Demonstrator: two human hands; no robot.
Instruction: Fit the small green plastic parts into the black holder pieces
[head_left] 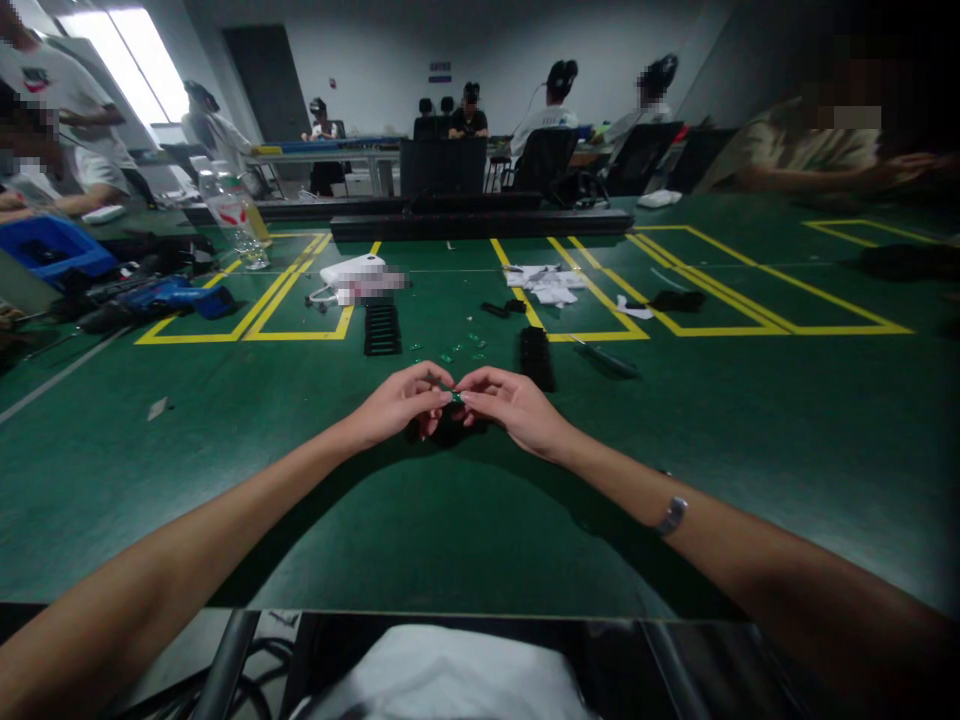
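Between the fingertips of both hands is a small green piece (456, 397), too small to make out in detail. My left hand (409, 402) pinches it from the left with thumb and fingers. From the other side my right hand (511, 405) pinches it, the fingertips of the two hands nearly touching just above the table. Several similar small green pieces (475, 342) lie scattered just beyond. A black slotted holder (382, 330) lies beyond my left hand. Close past my right hand is a second black slotted holder (535, 357).
The green table (375, 560) carries yellow tape outlines. Crumpled white paper (551, 284), a dark slender tool (606, 358), a white device (352, 270) and a plastic bottle (240, 225) lie or stand farther off. A blue power tool (180, 298) is at left. Other people sit around.
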